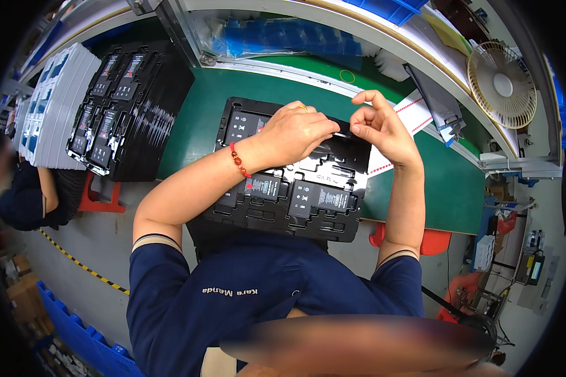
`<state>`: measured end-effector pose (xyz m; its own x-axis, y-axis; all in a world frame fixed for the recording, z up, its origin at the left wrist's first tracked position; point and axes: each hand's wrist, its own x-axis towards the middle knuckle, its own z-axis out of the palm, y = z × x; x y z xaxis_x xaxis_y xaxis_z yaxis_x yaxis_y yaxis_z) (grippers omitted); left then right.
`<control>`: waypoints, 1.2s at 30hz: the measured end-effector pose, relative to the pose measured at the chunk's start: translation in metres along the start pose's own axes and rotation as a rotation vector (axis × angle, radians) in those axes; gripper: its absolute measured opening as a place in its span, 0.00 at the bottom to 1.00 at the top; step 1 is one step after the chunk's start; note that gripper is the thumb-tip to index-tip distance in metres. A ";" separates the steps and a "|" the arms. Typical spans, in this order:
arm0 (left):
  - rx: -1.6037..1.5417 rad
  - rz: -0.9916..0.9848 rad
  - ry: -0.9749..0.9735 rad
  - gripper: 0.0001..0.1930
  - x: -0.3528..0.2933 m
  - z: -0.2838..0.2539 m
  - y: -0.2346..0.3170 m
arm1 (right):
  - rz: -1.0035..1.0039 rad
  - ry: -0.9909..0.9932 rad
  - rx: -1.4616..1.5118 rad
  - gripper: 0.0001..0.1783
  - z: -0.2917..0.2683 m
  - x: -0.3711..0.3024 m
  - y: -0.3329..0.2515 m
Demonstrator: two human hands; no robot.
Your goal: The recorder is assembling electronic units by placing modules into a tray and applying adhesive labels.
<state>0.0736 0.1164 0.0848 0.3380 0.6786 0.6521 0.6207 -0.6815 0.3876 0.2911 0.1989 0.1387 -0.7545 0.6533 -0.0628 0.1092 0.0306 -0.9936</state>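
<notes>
Before me, a black molded tray [333, 232] holds several flat black battery packs [300, 200] with white printing in its recesses. My left hand [295, 133], with a red beaded bracelet and a ring, reaches over the tray. Its fingertips are pinched on a small dark flat piece [342, 128] above the tray's far right part. From the other side, my right hand [387, 135] brings a curled thumb and finger to the same piece, its other fingers loosely bent. What the piece is cannot be made out, as my fingers cover much of it.
A tall stack of black trays [151, 119] with battery packs stands at the left on the green table [434, 188], beside a stack of white trays [69, 107]. A clipboard [431, 94] and a fan [502, 85] are at the right. Red stools [100, 195] stand below.
</notes>
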 end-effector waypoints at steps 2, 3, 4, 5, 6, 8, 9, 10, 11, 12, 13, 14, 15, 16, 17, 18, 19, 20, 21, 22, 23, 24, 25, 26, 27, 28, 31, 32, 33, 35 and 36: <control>-0.001 0.000 -0.007 0.05 0.002 -0.002 0.001 | 0.015 -0.040 -0.055 0.23 0.000 0.003 0.001; 0.006 -0.016 -0.042 0.06 0.003 -0.003 0.002 | 0.018 -0.077 -0.076 0.22 0.001 0.004 0.000; 0.013 -0.032 -0.077 0.06 0.003 -0.004 0.003 | 0.021 -0.115 -0.097 0.22 0.003 0.006 0.000; 0.013 -0.034 -0.077 0.06 0.003 -0.004 0.003 | 0.022 -0.117 -0.096 0.22 0.004 0.008 0.001; 0.025 -0.037 -0.087 0.06 0.002 -0.004 0.002 | 0.027 -0.149 -0.127 0.23 0.005 0.009 0.001; 0.036 -0.039 -0.095 0.05 0.002 -0.003 0.001 | 0.032 -0.182 -0.159 0.24 0.005 0.011 0.002; 0.034 -0.041 -0.086 0.05 0.001 -0.002 0.001 | 0.022 -0.191 -0.205 0.26 0.005 0.012 0.002; 0.034 -0.042 -0.077 0.05 0.001 -0.001 0.001 | 0.011 -0.201 -0.251 0.27 0.005 0.013 0.002; 0.033 -0.044 -0.077 0.05 0.000 -0.001 0.000 | 0.012 -0.202 -0.251 0.27 0.005 0.013 0.002; 0.031 -0.047 -0.079 0.05 0.000 0.000 0.000 | 0.014 -0.203 -0.271 0.28 0.006 0.013 0.002; 0.034 -0.048 -0.082 0.05 0.001 -0.001 0.001 | 0.011 -0.205 -0.292 0.29 0.006 0.012 0.000; 0.037 -0.048 -0.082 0.05 0.002 -0.003 0.002 | 0.008 -0.205 -0.291 0.29 0.006 0.012 -0.001; 0.041 -0.047 -0.082 0.05 0.003 -0.004 0.003 | 0.010 -0.201 -0.300 0.30 0.007 0.012 -0.002; 0.042 -0.047 -0.082 0.05 0.003 -0.004 0.003 | 0.016 -0.197 -0.310 0.30 0.007 0.013 -0.002; 0.041 -0.048 -0.082 0.05 0.003 -0.004 0.002 | 0.016 -0.197 -0.309 0.30 0.007 0.013 -0.001; 0.032 -0.052 -0.078 0.05 0.002 -0.004 0.001 | 0.007 -0.194 -0.297 0.31 0.008 0.014 0.001; 0.023 -0.057 -0.075 0.05 0.002 -0.003 0.001 | -0.003 -0.192 -0.286 0.31 0.008 0.014 0.002; 0.023 -0.057 -0.075 0.05 0.002 -0.003 0.001 | -0.002 -0.192 -0.286 0.31 0.008 0.014 0.002; 0.029 -0.055 -0.077 0.05 0.002 -0.003 0.001 | 0.004 -0.186 -0.297 0.31 0.008 0.014 0.003; 0.034 -0.054 -0.080 0.05 0.002 -0.003 0.001 | 0.012 -0.180 -0.309 0.32 0.008 0.013 0.003; 0.034 -0.053 -0.080 0.05 0.002 -0.002 0.001 | 0.012 -0.180 -0.309 0.32 0.008 0.013 0.004; 0.031 -0.051 -0.072 0.05 0.001 -0.002 0.001 | -0.003 -0.180 -0.319 0.32 0.008 0.014 0.005; 0.028 -0.048 -0.065 0.05 0.002 -0.001 0.002 | -0.018 -0.180 -0.328 0.32 0.008 0.013 0.005; 0.028 -0.048 -0.065 0.05 0.002 -0.001 0.002 | -0.018 -0.179 -0.328 0.32 0.008 0.013 0.005; 0.027 -0.050 -0.068 0.05 0.002 -0.002 0.003 | -0.016 -0.169 -0.355 0.33 0.008 0.012 0.004; 0.028 -0.054 -0.071 0.05 0.002 -0.002 0.003 | -0.014 -0.160 -0.381 0.34 0.010 0.012 0.003; 0.024 -0.030 -0.036 0.05 0.000 0.000 0.002 | 0.000 0.010 -0.576 0.32 0.020 0.003 -0.011; 0.024 -0.030 -0.035 0.05 0.000 0.000 0.002 | 0.000 0.010 -0.577 0.32 0.021 0.000 -0.013; 0.021 -0.028 -0.035 0.06 0.000 0.000 0.002 | -0.146 0.079 -0.683 0.29 0.021 -0.003 -0.015; 0.019 -0.028 -0.036 0.06 0.000 -0.001 0.002 | -0.365 0.175 -0.828 0.15 0.023 -0.006 -0.020; 0.023 -0.035 -0.046 0.06 0.000 -0.002 0.002 | -0.366 0.175 -0.826 0.15 0.024 -0.006 -0.019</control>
<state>0.0734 0.1144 0.0873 0.3473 0.7142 0.6077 0.6488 -0.6509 0.3941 0.2779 0.1762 0.1553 -0.7318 0.5995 0.3241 0.3613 0.7445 -0.5614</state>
